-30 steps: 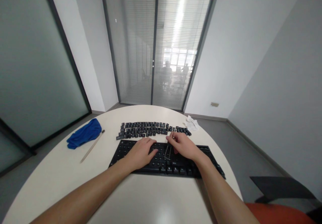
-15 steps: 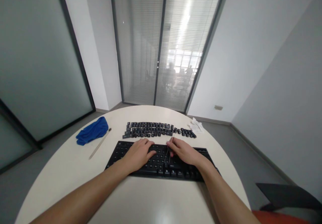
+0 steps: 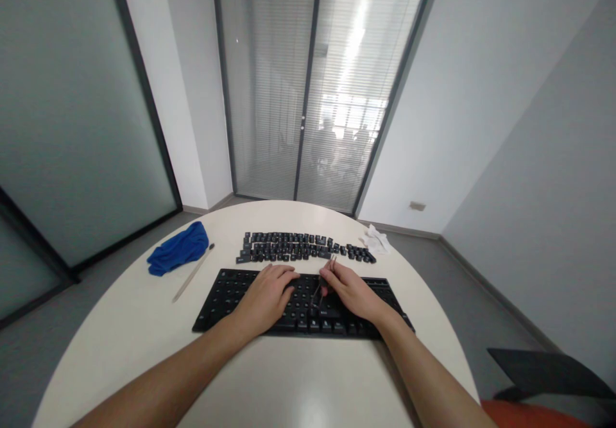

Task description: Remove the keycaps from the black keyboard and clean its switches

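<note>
A black, long keyboard (image 3: 301, 306) lies flat on the tabletop (image 3: 269, 383), its long side running left to right; many of its keycaps are off, leaving rows of small bare key mounts, while wide keys remain along its near edge. Beyond the keyboard's far edge, loose black keycaps (image 3: 289, 242) lie close together in uneven rows. Above the keyboard's middle, a thin wire tool (image 3: 316, 293) tilts, pinched by the right hand (image 3: 353, 290), its legs pointing down at the keys.
</note>
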Action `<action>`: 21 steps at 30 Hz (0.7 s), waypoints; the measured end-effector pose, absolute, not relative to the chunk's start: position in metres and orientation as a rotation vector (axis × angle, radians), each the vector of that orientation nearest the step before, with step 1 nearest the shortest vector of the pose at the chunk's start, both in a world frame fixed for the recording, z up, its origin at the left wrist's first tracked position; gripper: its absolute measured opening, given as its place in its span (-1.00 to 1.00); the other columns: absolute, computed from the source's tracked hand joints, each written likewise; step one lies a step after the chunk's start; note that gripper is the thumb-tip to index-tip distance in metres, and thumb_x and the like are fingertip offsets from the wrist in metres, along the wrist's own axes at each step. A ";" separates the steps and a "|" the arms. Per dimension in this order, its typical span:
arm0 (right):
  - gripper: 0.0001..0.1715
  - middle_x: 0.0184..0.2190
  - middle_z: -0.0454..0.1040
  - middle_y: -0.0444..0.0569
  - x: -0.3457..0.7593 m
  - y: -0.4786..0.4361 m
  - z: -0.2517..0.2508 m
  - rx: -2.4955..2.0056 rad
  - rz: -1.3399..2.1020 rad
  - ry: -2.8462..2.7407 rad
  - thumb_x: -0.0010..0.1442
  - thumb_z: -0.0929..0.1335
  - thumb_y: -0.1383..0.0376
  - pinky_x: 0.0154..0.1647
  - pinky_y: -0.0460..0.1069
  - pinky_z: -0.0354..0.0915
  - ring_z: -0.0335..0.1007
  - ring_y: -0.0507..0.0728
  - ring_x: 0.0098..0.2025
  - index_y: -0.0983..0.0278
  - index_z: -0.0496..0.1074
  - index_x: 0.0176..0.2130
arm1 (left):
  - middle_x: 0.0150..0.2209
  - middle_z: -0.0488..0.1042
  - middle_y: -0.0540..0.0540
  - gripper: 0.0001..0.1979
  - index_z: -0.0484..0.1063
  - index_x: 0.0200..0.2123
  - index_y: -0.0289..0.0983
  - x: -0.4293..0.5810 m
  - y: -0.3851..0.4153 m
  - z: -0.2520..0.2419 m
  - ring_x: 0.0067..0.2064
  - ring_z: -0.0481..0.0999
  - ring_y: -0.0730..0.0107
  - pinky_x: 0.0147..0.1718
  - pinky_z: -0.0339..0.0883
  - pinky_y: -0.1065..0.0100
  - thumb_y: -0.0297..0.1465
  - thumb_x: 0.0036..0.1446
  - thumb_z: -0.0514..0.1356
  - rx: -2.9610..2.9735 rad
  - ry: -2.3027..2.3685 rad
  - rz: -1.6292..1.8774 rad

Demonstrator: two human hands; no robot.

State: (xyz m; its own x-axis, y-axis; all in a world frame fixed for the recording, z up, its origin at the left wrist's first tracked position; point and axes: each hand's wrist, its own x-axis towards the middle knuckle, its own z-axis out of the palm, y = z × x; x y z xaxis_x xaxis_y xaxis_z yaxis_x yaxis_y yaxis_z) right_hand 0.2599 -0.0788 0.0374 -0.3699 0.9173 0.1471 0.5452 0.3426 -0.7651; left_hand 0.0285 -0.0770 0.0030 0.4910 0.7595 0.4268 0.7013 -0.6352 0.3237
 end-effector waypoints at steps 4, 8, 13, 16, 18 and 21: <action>-0.55 -0.40 0.54 -0.08 0.259 -0.086 0.036 -1.257 0.865 -2.024 0.40 0.14 -0.01 -0.13 -0.01 0.27 0.47 0.12 -0.29 0.24 0.32 -0.31 | 0.03 0.46 -0.12 -0.77 0.42 -0.04 -0.22 0.028 -0.076 0.002 0.07 0.42 0.24 0.12 0.30 0.13 -0.44 0.31 0.04 2.580 1.227 0.849; -0.60 -0.41 0.56 -0.10 0.251 -0.088 0.037 -1.240 0.820 -2.088 0.41 0.17 0.04 -0.16 -0.03 0.26 0.48 0.11 -0.30 0.23 0.34 -0.30 | -0.01 0.47 -0.12 -0.78 0.43 -0.05 -0.22 0.027 -0.075 0.003 0.04 0.43 0.23 0.10 0.32 0.13 -0.44 0.32 0.04 2.587 1.214 0.836; -0.63 -0.46 0.53 -0.11 0.244 -0.090 0.041 -1.229 0.781 -2.050 0.43 0.15 0.10 -0.20 -0.05 0.27 0.47 0.09 -0.36 0.23 0.31 -0.32 | -0.01 0.46 -0.13 -0.79 0.42 -0.05 -0.24 0.027 -0.074 0.003 0.05 0.42 0.22 0.10 0.31 0.14 -0.44 0.32 0.05 2.605 1.226 0.813; -0.65 -0.45 0.54 -0.11 0.242 -0.092 0.043 -1.240 0.773 -2.084 0.42 0.18 0.11 -0.22 -0.05 0.27 0.47 0.09 -0.36 0.23 0.32 -0.32 | -0.02 0.46 -0.13 -0.79 0.41 -0.05 -0.25 0.027 -0.074 0.003 0.04 0.42 0.21 0.09 0.32 0.13 -0.45 0.31 0.05 2.609 1.228 0.818; -0.67 -0.44 0.55 -0.10 0.243 -0.094 0.044 -1.243 0.757 -2.127 0.40 0.20 0.11 -0.24 -0.05 0.27 0.48 0.10 -0.36 0.23 0.34 -0.32 | -0.02 0.47 -0.13 -0.79 0.41 -0.06 -0.25 0.027 -0.074 0.004 0.03 0.43 0.21 0.07 0.33 0.12 -0.45 0.31 0.05 2.610 1.230 0.820; -0.69 -0.43 0.55 -0.09 0.244 -0.096 0.045 -1.248 0.751 -2.138 0.39 0.22 0.10 -0.28 -0.06 0.28 0.49 0.11 -0.36 0.22 0.34 -0.30 | -0.03 0.47 -0.14 -0.79 0.41 -0.05 -0.24 0.027 -0.074 0.004 0.02 0.43 0.20 0.06 0.34 0.11 -0.45 0.30 0.06 2.610 1.228 0.823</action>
